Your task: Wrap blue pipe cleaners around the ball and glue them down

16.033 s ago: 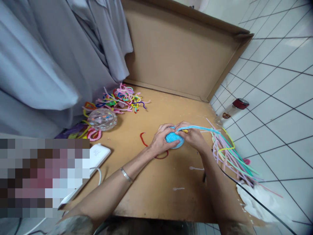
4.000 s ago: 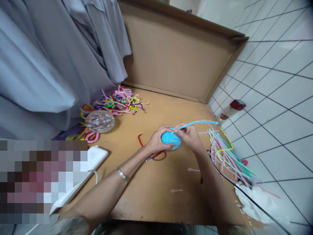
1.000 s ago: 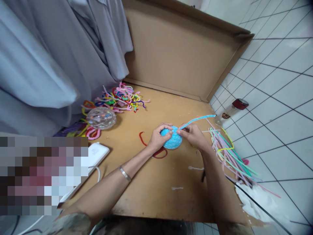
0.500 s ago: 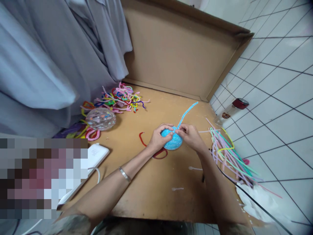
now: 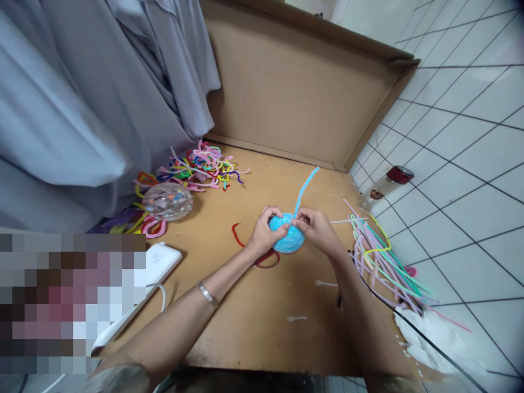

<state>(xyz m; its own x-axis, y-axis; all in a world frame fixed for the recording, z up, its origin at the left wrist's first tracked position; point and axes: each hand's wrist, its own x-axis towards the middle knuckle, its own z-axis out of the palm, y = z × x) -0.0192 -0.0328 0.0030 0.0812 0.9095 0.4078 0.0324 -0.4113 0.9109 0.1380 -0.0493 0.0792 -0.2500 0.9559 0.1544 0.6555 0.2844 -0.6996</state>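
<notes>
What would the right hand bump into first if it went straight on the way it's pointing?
The blue coiled ball, almost at once: the right hand points leftward, its fingertips at the ball's top. Beyond that, the left hand seems next, though depth is unclear.

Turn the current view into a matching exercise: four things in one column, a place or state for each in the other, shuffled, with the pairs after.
1. Blue coil
2. Jar
3. Bracelet
4. Cardboard

A. By the tiled wall
B. Standing at the far side of the table
C. In the left hand, right hand touching it
D. Around the left forearm

Pairs: 1-C, 2-A, 3-D, 4-B
</notes>
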